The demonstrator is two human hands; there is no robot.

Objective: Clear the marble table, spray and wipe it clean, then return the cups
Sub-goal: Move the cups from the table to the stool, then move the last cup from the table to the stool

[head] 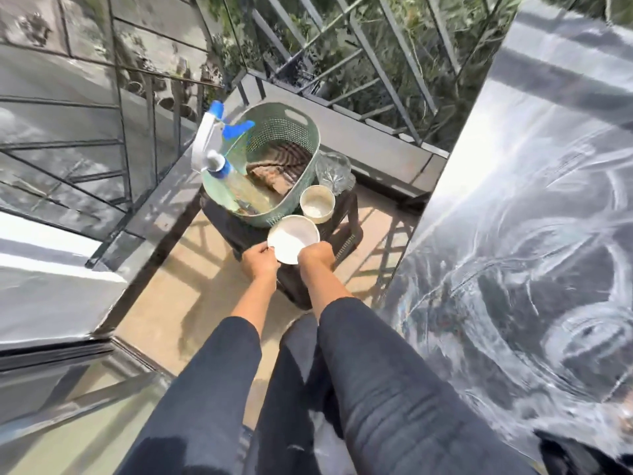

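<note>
Left grip and right grip curl round white cup rim at stool front edge; marble desk lies rightward, right grip nearer.

Green perforated basket with slot handle in far rim, on dark brown plastic stool, filling left and far part of stool top. Stool stands on tan tiled floor, striped with bar shadows. Behind stool: low grey ledge, with dark metal railing of slanted bars above it. Green foliage beyond railing. At left: glossy grey wall panels reflecting bars. Strong sunlight; edges of view blurred.
</note>
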